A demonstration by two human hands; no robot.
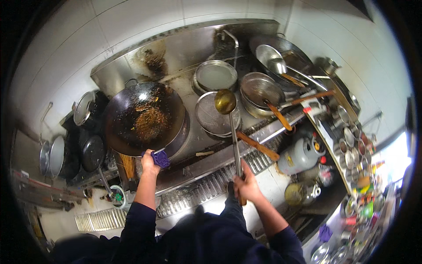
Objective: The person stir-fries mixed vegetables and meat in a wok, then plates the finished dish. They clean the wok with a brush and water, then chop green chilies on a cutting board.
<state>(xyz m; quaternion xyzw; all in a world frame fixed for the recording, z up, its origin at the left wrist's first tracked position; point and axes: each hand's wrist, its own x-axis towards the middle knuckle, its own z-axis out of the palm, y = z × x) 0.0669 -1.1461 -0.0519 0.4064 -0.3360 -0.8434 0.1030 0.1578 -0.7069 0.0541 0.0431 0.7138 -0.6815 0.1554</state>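
A large dark wok [145,118] stands tilted on the stove at the left, with reddish-brown fried bits [153,123] spread over its inside. My left hand [150,163] grips the wok's near handle through a purple cloth [161,159]. In my right hand [246,183] is the long handle of a metal ladle. The ladle's bowl [225,101] holds a yellowish liquid, probably oil, and appears above a round mesh strainer [216,114] with a wooden handle [258,146].
A pot of cloudy liquid [216,76] sits behind the strainer. Another strainer [262,89] rests on a pot to the right. A second wok [286,46] holds a perforated skimmer [268,54]. Below stands a gas cylinder [298,156]. Seasoning containers [351,156] crowd the right-hand counter.
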